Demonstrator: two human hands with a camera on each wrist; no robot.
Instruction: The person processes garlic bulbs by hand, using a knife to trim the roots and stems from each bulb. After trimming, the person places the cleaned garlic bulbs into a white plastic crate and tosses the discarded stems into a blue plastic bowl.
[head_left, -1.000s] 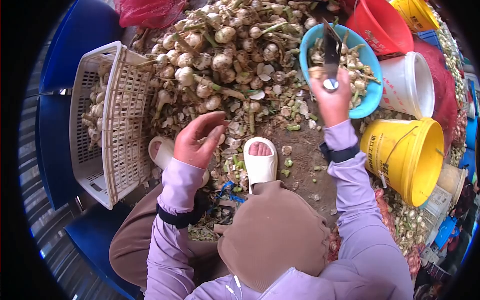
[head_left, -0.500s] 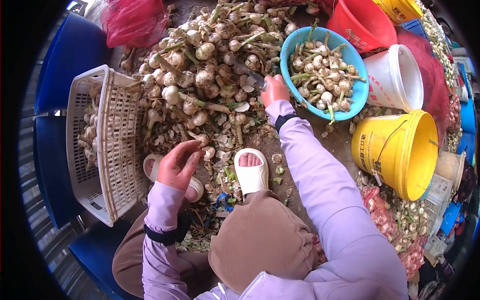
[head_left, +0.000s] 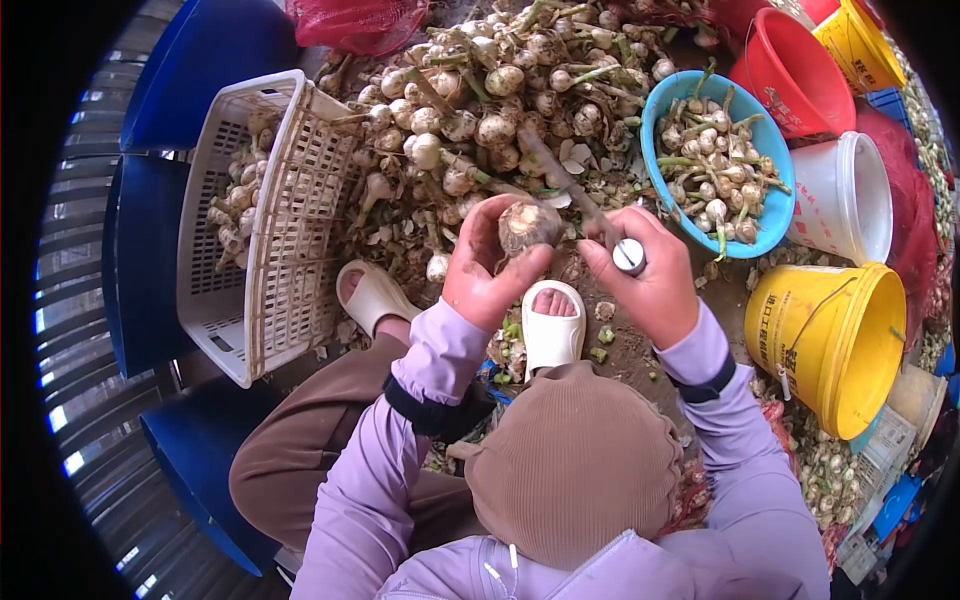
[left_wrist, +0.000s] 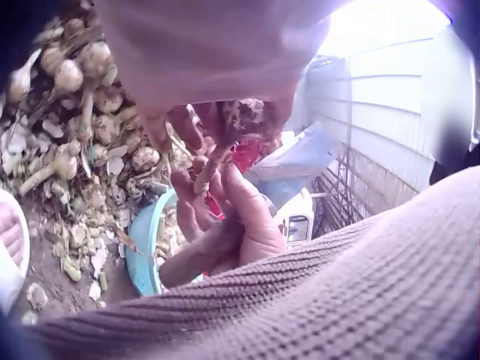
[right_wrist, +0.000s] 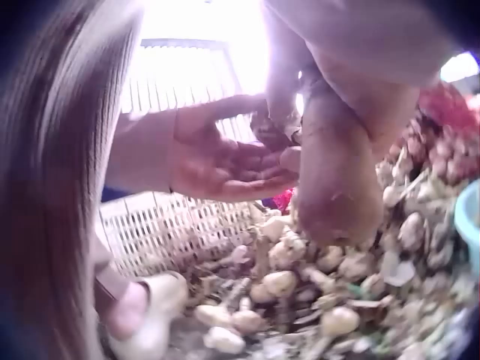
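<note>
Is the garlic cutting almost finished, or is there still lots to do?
Still lots. Done so far: some bulbs lie in the white basket, and cut stem bits litter the ground by the feet. The blue bowl holds bulbs that still have green stems. In hand: the left hand holds one garlic bulb, and the right hand grips a knife beside it. Left: a big pile of garlic with stems on.

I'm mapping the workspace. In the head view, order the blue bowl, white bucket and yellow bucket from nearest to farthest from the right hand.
From the right hand:
1. Blue bowl, just up and right.
2. Yellow bucket, right and lower.
3. White bucket, beyond the bowl.
</note>
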